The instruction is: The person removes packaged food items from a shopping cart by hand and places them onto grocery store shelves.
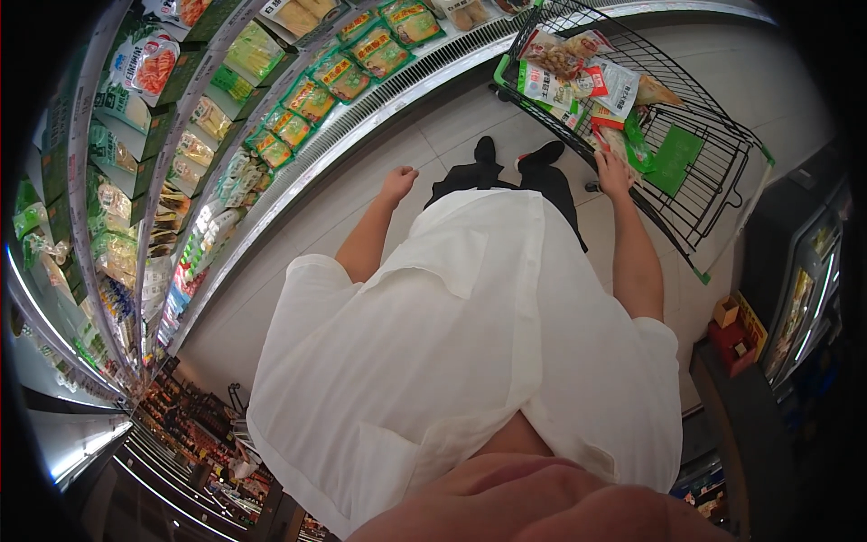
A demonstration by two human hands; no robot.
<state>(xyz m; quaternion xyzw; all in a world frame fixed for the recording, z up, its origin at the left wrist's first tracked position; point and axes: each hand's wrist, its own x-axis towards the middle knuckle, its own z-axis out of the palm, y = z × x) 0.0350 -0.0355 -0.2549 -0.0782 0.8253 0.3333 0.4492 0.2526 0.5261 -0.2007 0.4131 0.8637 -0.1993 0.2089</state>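
Note:
My right hand (pixel 613 175) is wrapped around the side rim of a black wire shopping cart (pixel 677 88) with green plastic corners. Inside the cart, close to that hand, lie several packaged foods, including a clear bag of brown food (pixel 552 54), a white and green packet (pixel 545 85) and a silvery pouch (pixel 616 88). A green plate (pixel 675 160) with writing is fixed to the wire. My left hand (pixel 401 184) hangs at my side over the floor, its fingers curled in. Nothing shows in it, though the palm side is hidden.
A curved refrigerated shelf unit on the left holds packed vegetables and green-edged packets (pixel 345 74); its metal air grille (pixel 379 95) runs along the front. Tiled floor (pixel 325 203) lies around my black shoes (pixel 484 149). On the right stand a dark display case (pixel 806 271) and a red box (pixel 735 349).

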